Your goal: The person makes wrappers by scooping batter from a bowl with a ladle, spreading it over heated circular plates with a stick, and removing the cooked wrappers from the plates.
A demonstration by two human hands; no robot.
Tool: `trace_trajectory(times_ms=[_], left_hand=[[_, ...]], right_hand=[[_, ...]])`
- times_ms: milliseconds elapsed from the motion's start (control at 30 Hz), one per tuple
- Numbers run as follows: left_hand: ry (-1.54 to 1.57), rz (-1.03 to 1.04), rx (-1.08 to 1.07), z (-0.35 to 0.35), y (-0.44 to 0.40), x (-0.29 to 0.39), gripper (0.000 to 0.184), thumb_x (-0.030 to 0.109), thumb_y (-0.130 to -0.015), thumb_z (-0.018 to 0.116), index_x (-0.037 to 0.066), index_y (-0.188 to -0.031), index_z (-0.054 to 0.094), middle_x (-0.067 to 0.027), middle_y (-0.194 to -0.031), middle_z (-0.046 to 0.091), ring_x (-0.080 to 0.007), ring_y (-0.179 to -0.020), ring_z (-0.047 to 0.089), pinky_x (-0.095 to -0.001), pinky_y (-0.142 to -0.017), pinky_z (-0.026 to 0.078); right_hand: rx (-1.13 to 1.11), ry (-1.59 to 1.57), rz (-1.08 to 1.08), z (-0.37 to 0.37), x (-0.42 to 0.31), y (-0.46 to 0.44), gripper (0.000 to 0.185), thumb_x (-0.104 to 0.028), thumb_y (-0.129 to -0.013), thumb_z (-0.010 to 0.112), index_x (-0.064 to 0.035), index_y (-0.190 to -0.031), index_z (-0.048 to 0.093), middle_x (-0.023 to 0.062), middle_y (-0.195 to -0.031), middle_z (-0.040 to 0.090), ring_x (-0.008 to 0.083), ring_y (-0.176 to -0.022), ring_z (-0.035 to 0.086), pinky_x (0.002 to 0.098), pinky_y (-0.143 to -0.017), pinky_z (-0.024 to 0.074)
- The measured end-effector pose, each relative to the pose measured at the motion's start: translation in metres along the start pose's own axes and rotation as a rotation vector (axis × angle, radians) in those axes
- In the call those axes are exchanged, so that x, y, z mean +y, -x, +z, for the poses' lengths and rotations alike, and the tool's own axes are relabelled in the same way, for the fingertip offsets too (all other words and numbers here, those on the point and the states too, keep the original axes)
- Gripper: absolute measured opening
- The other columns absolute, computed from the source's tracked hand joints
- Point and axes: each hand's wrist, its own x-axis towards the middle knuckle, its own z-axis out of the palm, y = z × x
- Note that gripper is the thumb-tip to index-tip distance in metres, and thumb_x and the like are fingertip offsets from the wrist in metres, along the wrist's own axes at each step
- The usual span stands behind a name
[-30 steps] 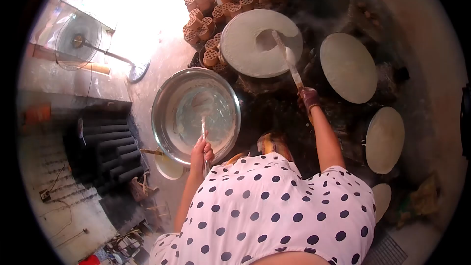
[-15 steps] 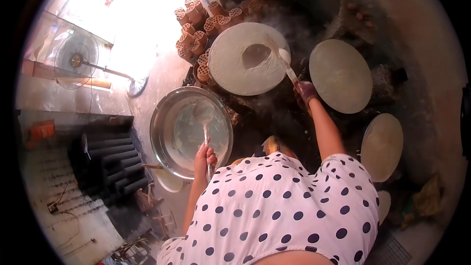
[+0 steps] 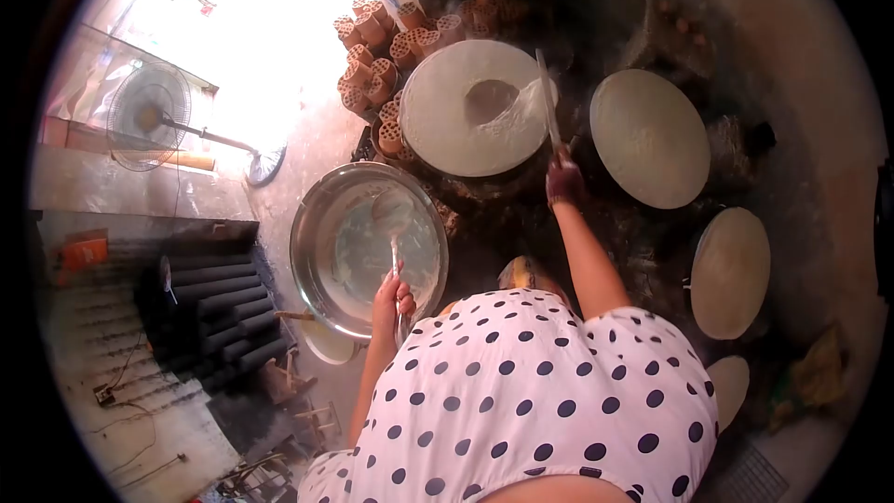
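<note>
My left hand [image 3: 392, 303] is closed round the handle of a ladle [image 3: 394, 214]. The ladle's bowl rests in thin whitish liquid inside a wide metal basin [image 3: 303, 265]. Over on the right, my right hand [image 3: 564, 183], in a dark glove, grips a long flat wooden spatula [image 3: 548, 102]. Seen nearly edge-on, the spatula stands at the right rim of a round white steaming surface [image 3: 438, 126]. A greyish oval patch [image 3: 490, 102] shows near that surface's middle, with a wet, ridged white smear [image 3: 524, 109] running from it toward the spatula.
Several pale round discs, one a large lid-like disc [image 3: 649, 140] and another disc [image 3: 731, 272] lower down, stand on the right. Perforated clay-coloured cylinders [image 3: 372, 30] are stacked behind the basin. Dark cylinders [image 3: 228, 307] and a standing fan [image 3: 149, 116] are at the left.
The spatula has swung from lying over the white surface to its right rim and turned more upright, edge-on. My left hand and the ladle have barely moved.
</note>
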Motion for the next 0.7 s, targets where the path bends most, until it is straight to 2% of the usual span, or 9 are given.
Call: trace_trajectory(times_ms=[133, 233, 333, 367, 467, 533, 567, 633, 700], left_hand=[[-0.039, -0.026, 0.037, 0.003, 0.003, 0.001, 0.032, 0.018, -0.098, 0.038, 0.015, -0.13, 0.041, 0.0052, -0.062, 0.037, -0.0043, -0.04, 0.034, -0.021, -0.035, 0.029], [-0.026, -0.022, 0.009, 0.002, 0.009, -0.001, 0.034, 0.018, -0.098, 0.039, 0.015, -0.132, 0.04, 0.005, -0.062, 0.037, -0.0045, -0.04, 0.034, -0.0211, -0.036, 0.029], [-0.067, 0.006, -0.006, 0.004, 0.011, -0.005, 0.035, 0.019, -0.098, 0.039, 0.015, -0.133, 0.039, 0.0047, -0.062, 0.037, -0.0049, -0.04, 0.033, -0.0211, -0.037, 0.029], [-0.057, 0.013, -0.006, 0.007, 0.009, -0.005, 0.035, 0.019, -0.098, 0.039, 0.015, -0.133, 0.039, 0.0047, -0.062, 0.037, -0.0049, -0.04, 0.033, -0.0211, -0.037, 0.029], [-0.047, -0.043, 0.011, 0.008, 0.016, -0.004, 0.037, 0.019, -0.098, 0.039, 0.014, -0.134, 0.038, 0.0043, -0.062, 0.037, -0.0054, -0.04, 0.033, -0.0213, -0.038, 0.03], [-0.025, -0.057, -0.001, 0.011, 0.017, -0.004, 0.038, 0.019, -0.097, 0.039, 0.014, -0.135, 0.037, 0.0042, -0.062, 0.037, -0.0057, -0.04, 0.034, -0.0218, -0.038, 0.03], [-0.016, -0.054, -0.001, 0.011, 0.017, -0.007, 0.038, 0.019, -0.097, 0.039, 0.014, -0.135, 0.037, 0.0042, -0.062, 0.037, -0.0057, -0.04, 0.034, -0.0218, -0.038, 0.03], [-0.015, 0.003, 0.006, 0.011, 0.019, -0.01, 0.04, 0.018, -0.097, 0.039, 0.009, -0.135, 0.036, 0.003, -0.063, 0.04, -0.0062, -0.042, 0.036, -0.0213, -0.038, 0.031], [-0.004, 0.002, 0.025, 0.007, 0.014, -0.016, 0.04, 0.018, -0.097, 0.039, 0.01, -0.135, 0.036, 0.003, -0.063, 0.04, -0.0062, -0.042, 0.037, -0.0219, -0.038, 0.032]], right_hand=[[-0.229, 0.006, -0.035, 0.025, -0.01, -0.012, 0.034, -0.034, -0.088, 0.053, -0.0137, -0.114, 0.063, 0.0174, -0.101, 0.065, 0.0322, -0.091, 0.064, 0.0403, -0.076, 0.0476], [-0.199, -0.08, -0.372, 0.015, -0.007, 0.004, 0.039, -0.037, -0.089, 0.052, -0.009, -0.113, 0.063, 0.0167, -0.101, 0.066, 0.0303, -0.091, 0.064, 0.0387, -0.076, 0.0463], [-0.222, 0.12, 0.312, 0.006, -0.06, 0.041, 0.042, -0.035, -0.086, 0.057, -0.005, -0.115, 0.062, 0.0179, -0.107, 0.065, 0.0261, -0.105, 0.06, 0.0324, -0.09, 0.0438], [0.006, 0.115, -0.077, 0.027, -0.058, 0.053, 0.046, -0.041, -0.084, 0.057, -0.0039, -0.111, 0.063, 0.02, -0.1, 0.065, 0.0293, -0.093, 0.063, 0.0356, -0.082, 0.047], [-0.358, -0.004, 0.168, 0.019, -0.073, 0.028, 0.042, -0.037, -0.085, 0.058, -0.0036, -0.109, 0.064, 0.0187, -0.093, 0.066, 0.0306, -0.078, 0.064, 0.0385, -0.073, 0.0486], [0.151, -0.288, -0.237, 0.037, -0.024, -0.006, 0.035, -0.029, -0.084, 0.061, -0.0054, -0.11, 0.064, 0.0129, -0.09, 0.069, 0.0249, -0.067, 0.064, 0.0368, -0.067, 0.0494], [0.146, -0.284, -0.245, 0.037, -0.019, -0.011, 0.035, -0.029, -0.084, 0.061, -0.0054, -0.11, 0.064, 0.0129, -0.09, 0.069, 0.0249, -0.067, 0.064, 0.0368, -0.067, 0.0494], [-0.312, -0.16, 0.108, 0.036, -0.01, -0.012, 0.033, -0.02, -0.087, 0.058, -0.0036, -0.115, 0.062, 0.0145, -0.11, 0.065, 0.016, -0.097, 0.06, 0.0284, -0.085, 0.0448], [-0.479, -0.315, 0.001, 0.018, -0.02, -0.014, 0.033, -0.021, -0.087, 0.057, -0.0034, -0.115, 0.062, 0.0144, -0.108, 0.066, 0.0162, -0.092, 0.062, 0.0293, -0.082, 0.0464]])
